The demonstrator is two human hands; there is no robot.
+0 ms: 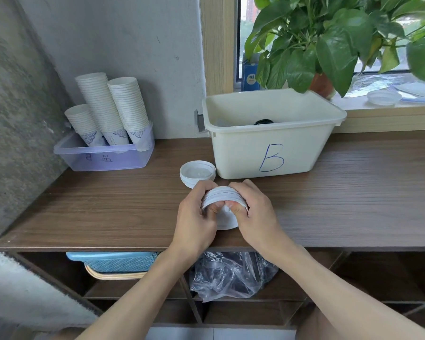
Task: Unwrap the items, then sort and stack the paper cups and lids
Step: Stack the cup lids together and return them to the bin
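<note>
Now both hands, left hand (196, 214) and right hand (254, 212), grip lid stack (222, 197).

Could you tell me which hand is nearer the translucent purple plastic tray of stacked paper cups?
Left. The left hand is right of the tray, nearer the camera; the right hand is farther right, beyond the white plastic lids both hold.

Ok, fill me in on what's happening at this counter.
A person grips a small stack of white lids between the left hand and the right hand, just above the wooden counter. A second stack of lids sits on the counter behind it, next to the cream bin marked B. Three columns of nested paper cups stand in the clear tub by the wall at the left.
</note>
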